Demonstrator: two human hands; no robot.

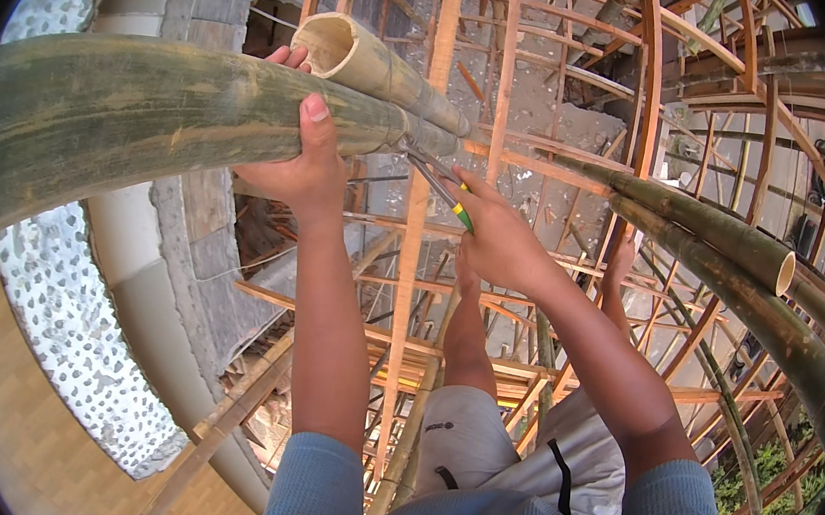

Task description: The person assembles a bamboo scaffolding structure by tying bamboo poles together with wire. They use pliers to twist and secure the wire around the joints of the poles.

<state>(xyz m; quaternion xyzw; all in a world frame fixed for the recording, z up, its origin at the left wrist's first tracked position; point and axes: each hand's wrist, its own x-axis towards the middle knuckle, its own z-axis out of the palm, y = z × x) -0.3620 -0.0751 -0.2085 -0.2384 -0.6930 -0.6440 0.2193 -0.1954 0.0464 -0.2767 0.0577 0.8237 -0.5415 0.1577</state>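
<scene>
A thick green bamboo pole [148,94] sweeps in from the left, and my left hand [316,172] is wrapped round it with the thumb on top. Beside it, on the far side, lies a paler bamboo pole [391,74] with its hollow cut end showing. My right hand [501,232] is closed on pliers [427,171] with green and yellow handles. Their metal jaws touch the green pole near a joint, where it meets the paler one. Whatever the jaws grip there is too small to make out.
Below is a lattice of wooden strips [412,258] over a grey floor far down. More bamboo poles [702,228] run along the right. At the left stand a concrete edge [166,262] and a white, stone-studded band [89,324]. Plants [780,487] show at lower right.
</scene>
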